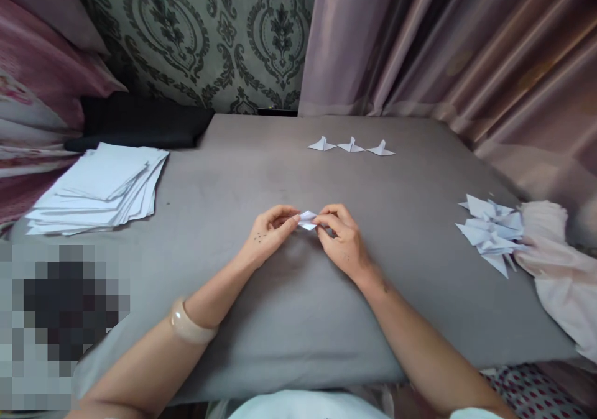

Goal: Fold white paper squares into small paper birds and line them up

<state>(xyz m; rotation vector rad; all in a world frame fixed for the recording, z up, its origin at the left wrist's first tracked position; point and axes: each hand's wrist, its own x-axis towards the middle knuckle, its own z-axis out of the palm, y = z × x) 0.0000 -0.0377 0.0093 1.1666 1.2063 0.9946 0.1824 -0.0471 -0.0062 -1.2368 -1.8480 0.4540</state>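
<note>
Between my two hands, a small folded piece of white paper [308,221] is held up over the middle of the grey-covered table. My left hand [274,232] pinches its left end between thumb and fingers. On the other side, the thumb and fingers of my right hand [342,239] grip the right end. The fingertips hide both ends of the paper. Farther back, three folded paper cranes [351,145] stand in a row, their wings spread and close together.
A stack of white paper sheets [100,189] lies at the left, before a folded black cloth [149,120]. To the right, a pile of folded paper cranes [494,229] rests against pale pink fabric [559,263]. Curtains [420,46] hang behind the table's right side.
</note>
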